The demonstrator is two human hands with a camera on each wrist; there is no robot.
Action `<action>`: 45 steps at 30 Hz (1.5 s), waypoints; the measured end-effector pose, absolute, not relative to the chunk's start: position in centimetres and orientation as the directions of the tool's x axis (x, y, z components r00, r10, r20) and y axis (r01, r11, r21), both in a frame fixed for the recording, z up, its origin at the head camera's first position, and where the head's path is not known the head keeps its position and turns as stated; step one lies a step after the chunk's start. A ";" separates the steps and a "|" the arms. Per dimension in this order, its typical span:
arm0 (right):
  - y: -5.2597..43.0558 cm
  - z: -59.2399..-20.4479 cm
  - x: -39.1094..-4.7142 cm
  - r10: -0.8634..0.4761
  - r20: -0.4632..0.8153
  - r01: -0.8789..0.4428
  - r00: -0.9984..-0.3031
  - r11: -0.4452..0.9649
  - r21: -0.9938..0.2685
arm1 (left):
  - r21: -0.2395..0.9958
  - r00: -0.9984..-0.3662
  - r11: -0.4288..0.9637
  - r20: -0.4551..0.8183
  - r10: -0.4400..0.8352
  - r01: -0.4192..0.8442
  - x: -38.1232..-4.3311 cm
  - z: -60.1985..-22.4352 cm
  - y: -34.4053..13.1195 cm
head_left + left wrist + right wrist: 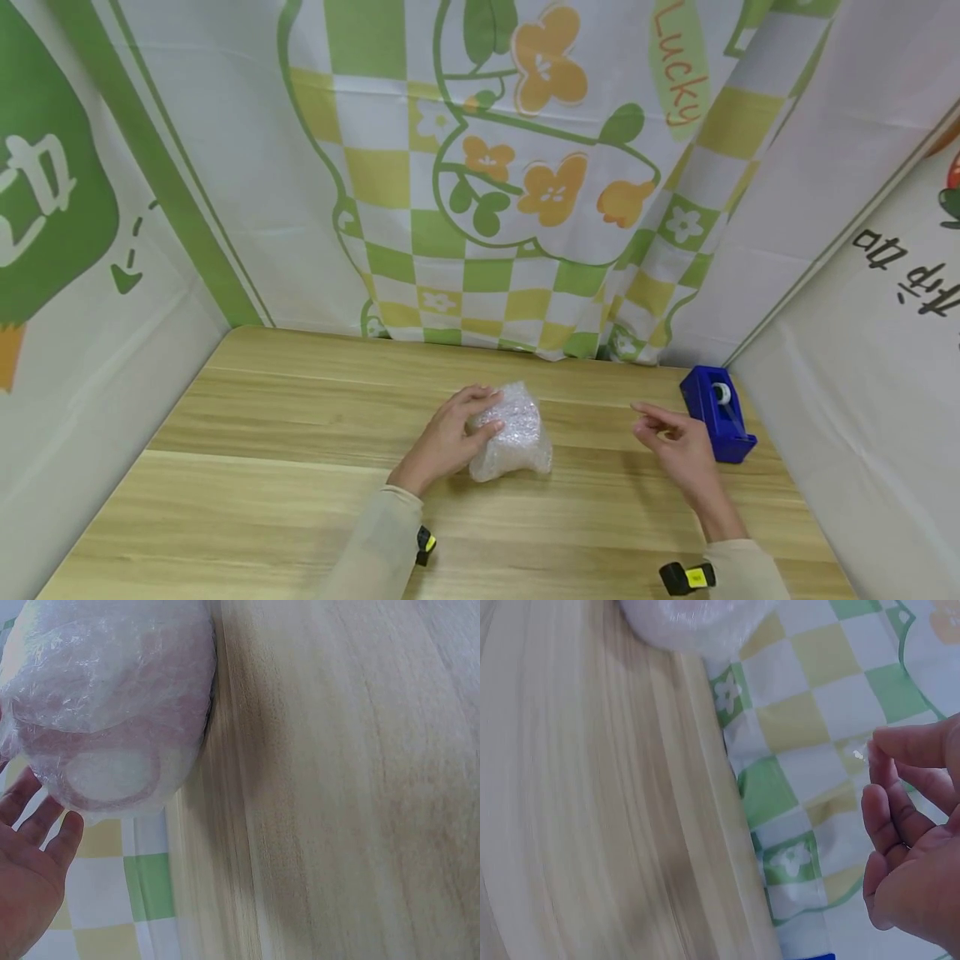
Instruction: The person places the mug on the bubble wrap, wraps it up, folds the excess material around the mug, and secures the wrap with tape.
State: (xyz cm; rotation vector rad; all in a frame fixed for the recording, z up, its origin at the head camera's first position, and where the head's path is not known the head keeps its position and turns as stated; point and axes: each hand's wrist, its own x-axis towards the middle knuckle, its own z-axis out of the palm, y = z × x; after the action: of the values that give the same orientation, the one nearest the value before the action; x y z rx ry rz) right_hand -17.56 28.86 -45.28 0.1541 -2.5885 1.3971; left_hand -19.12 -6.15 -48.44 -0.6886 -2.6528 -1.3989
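Note:
A bundle of bubble wrap point(517, 433) sits on the table, left of my right hand. In the left wrist view, a pinkish thing with a pale round end shows through the clear wrap. My left hand point(452, 432) holds the bundle from its left side, thumb in front and fingers over the top. To the right, my right hand point(681, 452) is raised over the table, thumb and forefinger pinched together. At those fingertips, the right wrist view shows a small, shiny, see-through piece of tape point(859, 754).
Close behind the right hand stands a blue tape dispenser point(718, 414) with a roll in it. The wooden table point(285, 417) ends at a checked, flowered curtain point(480, 283) at the back. White printed panels flank both sides.

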 end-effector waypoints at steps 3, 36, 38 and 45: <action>28.0 -45.0 -17.5 0.001 0.194 -0.171 -0.981 0.467 -0.868 | 0.769 -0.899 0.489 0.255 0.356 0.412 -19.1 -48.5 -6.2; 13.6 -46.3 -17.7 -0.029 0.035 -0.032 -0.999 -0.091 -0.995 | 0.768 -0.897 0.479 0.284 0.340 0.425 -19.1 -48.5 -6.0; 13.4 -46.6 -17.8 -0.031 0.044 -0.041 -0.999 -0.091 -0.995 | 0.771 -0.896 0.473 0.287 0.338 0.426 -19.1 -48.5 -6.0; 13.1 -47.2 -18.1 -0.018 0.063 -0.063 -0.998 -0.022 -0.998 | 0.786 -0.902 0.462 0.274 0.334 0.410 -19.2 -48.5 -6.0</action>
State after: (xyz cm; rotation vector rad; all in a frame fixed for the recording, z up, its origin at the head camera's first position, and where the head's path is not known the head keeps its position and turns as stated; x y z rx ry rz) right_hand -18.13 13.08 -47.23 0.0904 -2.1742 2.2223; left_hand -19.15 -6.00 -48.50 -0.6677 -2.6166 -1.4413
